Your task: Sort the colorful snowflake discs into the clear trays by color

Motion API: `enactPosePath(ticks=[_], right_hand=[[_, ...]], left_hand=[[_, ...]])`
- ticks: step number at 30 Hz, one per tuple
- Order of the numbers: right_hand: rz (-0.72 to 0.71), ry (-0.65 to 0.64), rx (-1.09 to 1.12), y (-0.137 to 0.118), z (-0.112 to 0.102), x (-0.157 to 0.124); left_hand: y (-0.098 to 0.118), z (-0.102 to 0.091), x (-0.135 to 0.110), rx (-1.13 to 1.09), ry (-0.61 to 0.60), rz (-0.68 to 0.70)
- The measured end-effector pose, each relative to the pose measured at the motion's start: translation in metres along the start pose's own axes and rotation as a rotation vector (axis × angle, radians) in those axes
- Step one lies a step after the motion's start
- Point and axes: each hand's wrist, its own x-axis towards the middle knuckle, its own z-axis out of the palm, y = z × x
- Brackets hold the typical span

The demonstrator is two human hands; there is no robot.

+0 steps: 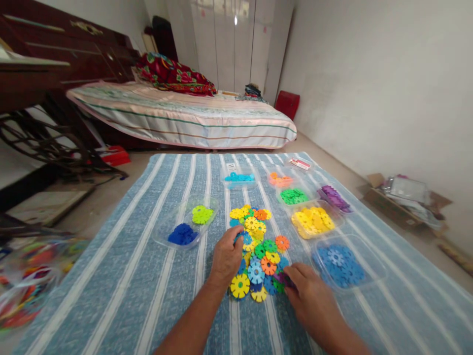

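A mixed heap of notched plastic snowflake discs [256, 271] in yellow, blue, green and orange lies on the striped cloth between my hands. At the heap's left edge, my left hand [226, 256] pinches a blue snowflake disc [239, 236]. My right hand [312, 293] is closed at the lower right of the heap on a purple snowflake disc [288, 279], mostly covered by the fingers. To the right stand clear tubs of blue discs [340, 265], yellow discs [313, 222] and green discs [294, 196]. The left tub [162, 236] holds dark blue and lime discs in separate groups.
Farther back are tubs of light blue discs [239, 177] and orange discs [280, 179], with purple discs [334, 198] at the right. A cardboard box [402, 207] sits on the floor at right, bagged colourful pieces [33, 281] at left. A bed [192, 118] stands behind.
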Motion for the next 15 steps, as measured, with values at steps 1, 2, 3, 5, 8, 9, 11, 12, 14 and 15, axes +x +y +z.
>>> enactPosePath(ticks=[1,2,3,5,8,9,11,12,14,15], right_hand=[[-0.012,0.023,0.036,0.004,-0.004,0.001],[-0.022,0.059,0.06,0.009,-0.009,0.004],[-0.025,0.107,0.068,0.016,-0.016,0.008],[-0.009,0.229,0.033,0.036,-0.037,0.021],[0.13,0.419,-0.16,0.077,-0.074,0.055],[0.209,0.433,-0.246,0.092,-0.085,0.069],[0.36,0.415,-0.37,0.122,-0.103,0.098],[0.413,0.397,-0.398,0.135,-0.11,0.112],[0.455,0.363,-0.407,0.158,-0.116,0.135],[0.461,0.346,-0.404,0.168,-0.116,0.144]], left_hand=[[0.0,0.0,0.0,0.002,0.001,0.006],[0.0,0.0,0.001,0.005,0.002,0.01],[0.0,0.0,0.001,0.008,0.004,0.014],[-0.001,0.0,0.002,0.018,0.004,0.013],[-0.002,0.0,0.003,0.032,0.001,0.012],[-0.002,0.0,0.003,0.035,0.001,0.014],[-0.002,0.0,0.003,0.039,0.0,0.018],[-0.002,0.0,0.003,0.042,0.0,0.019],[-0.003,-0.001,0.003,0.049,-0.001,0.017],[-0.003,-0.002,0.002,0.053,-0.004,0.016]])
